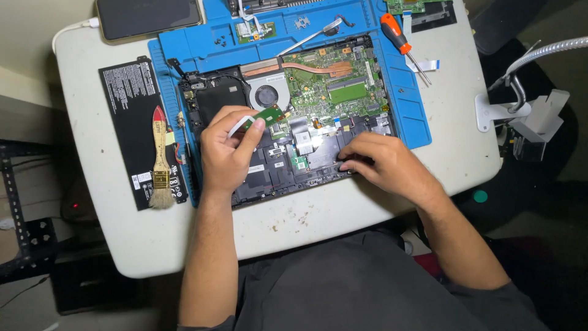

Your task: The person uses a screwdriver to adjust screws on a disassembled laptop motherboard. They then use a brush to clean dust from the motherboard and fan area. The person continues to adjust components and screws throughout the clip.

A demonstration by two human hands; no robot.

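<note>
An opened laptop base (288, 165) with its green main board (334, 79) and round fan (266, 95) lies on a blue work mat (404, 116). My left hand (228, 150) pinches a small green circuit board (269, 114) with a white flat ribbon cable (236, 125) above the laptop's left side. My right hand (383, 162) rests on the laptop's lower right edge, fingertips pressed on the black frame; whether it holds anything is hidden.
A flat black battery pack (131, 104) with a small paintbrush (160, 162) on it lies left of the mat. An orange-handled screwdriver (397, 38) lies at the mat's upper right, tweezers (309, 37) near the top. A phone (147, 16) sits top left, a gooseneck lamp (520, 73) at right.
</note>
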